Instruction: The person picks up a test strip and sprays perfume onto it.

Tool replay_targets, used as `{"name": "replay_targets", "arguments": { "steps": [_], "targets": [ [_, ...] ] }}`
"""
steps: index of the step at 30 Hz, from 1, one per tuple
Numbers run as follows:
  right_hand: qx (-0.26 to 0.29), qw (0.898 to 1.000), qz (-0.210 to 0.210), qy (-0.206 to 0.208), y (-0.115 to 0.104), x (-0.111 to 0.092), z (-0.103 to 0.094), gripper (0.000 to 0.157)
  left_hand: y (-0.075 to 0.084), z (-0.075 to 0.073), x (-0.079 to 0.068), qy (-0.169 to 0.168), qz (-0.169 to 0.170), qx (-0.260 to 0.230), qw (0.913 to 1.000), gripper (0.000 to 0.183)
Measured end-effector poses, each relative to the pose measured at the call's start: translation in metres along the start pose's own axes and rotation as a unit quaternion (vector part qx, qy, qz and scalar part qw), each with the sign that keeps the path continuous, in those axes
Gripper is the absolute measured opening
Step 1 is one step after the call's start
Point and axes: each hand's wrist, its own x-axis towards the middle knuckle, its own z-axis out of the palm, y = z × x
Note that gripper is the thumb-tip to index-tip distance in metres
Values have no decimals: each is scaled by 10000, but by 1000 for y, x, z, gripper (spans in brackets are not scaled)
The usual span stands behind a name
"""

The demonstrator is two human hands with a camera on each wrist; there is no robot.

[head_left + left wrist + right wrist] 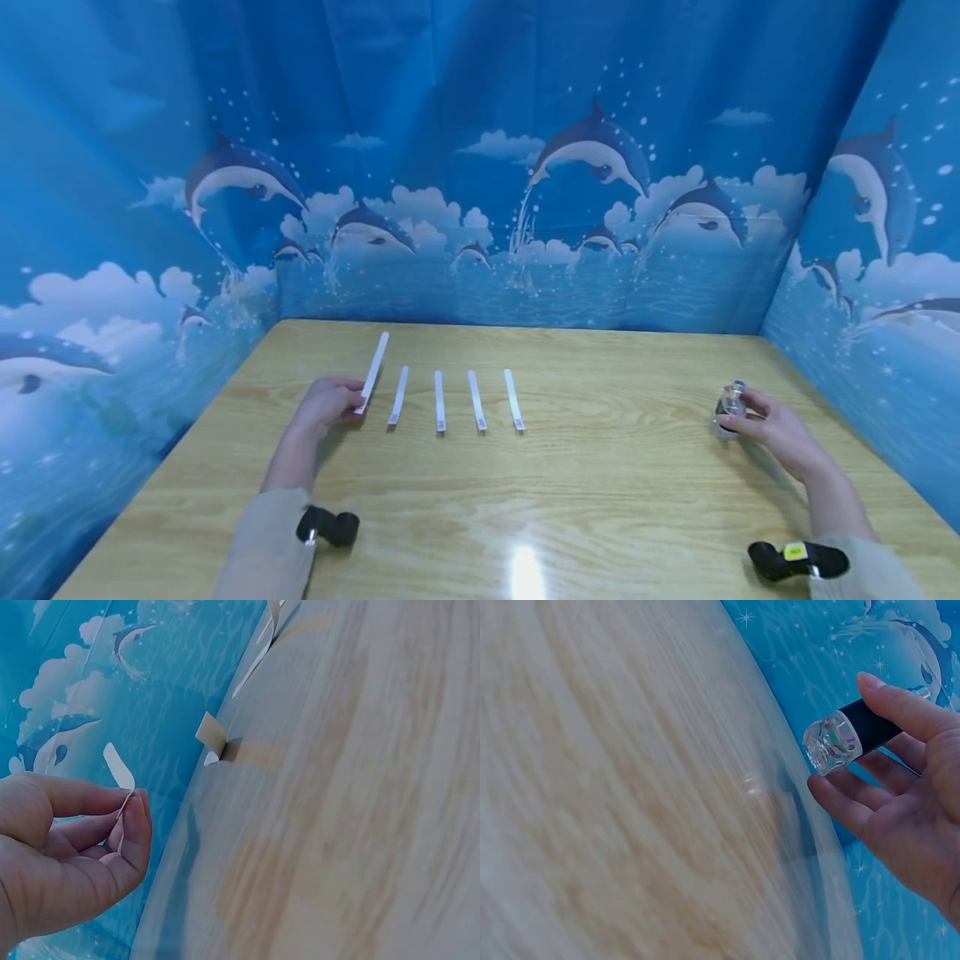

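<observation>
My left hand pinches a white paper strip near its lower end, between thumb and fingertips. In the left wrist view this strip bends where it comes out of the fingers. At the right, my right hand holds a small glass perfume bottle with a dark band. The right wrist view shows the bottle tilted, its thick clear glass base pointing left; thumb and fingers are around its black middle. Several more paper strips lie in a row just right of the left hand.
The wooden table spreads between the two hands. A blue curtain with dolphins stands behind it and along both sides. Black wrist cameras sit on both sleeves. A bright glare spot shows near the front.
</observation>
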Motion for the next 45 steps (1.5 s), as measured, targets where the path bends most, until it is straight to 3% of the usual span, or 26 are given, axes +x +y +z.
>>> {"name": "replay_targets", "arguments": {
  "steps": [11, 18, 27, 37, 45],
  "targets": [
    [157, 9997, -117, -126, -25, 3, 1, 89, 7, 5, -2, 70, 113, 183, 9997, 42],
    [640, 9951, -747, 32, -40, 3, 7, 70, 10, 4, -2, 55, 155, 145, 9998, 37],
    [386, 9924, -1158, 183, -59, -1, 14, 64, 12, 7, -2, -20, 99, 263, 9996, 35],
    [717, 9800, -1823, 355, -64, -3, 25, 54, 17, 14, -5, -331, 156, 436, 9984, 32],
    [772, 9804, -1772, 386, -77, -6, 33, 59, 22, 21, -4, -415, 327, 269, 9982, 30]
  ]
}}
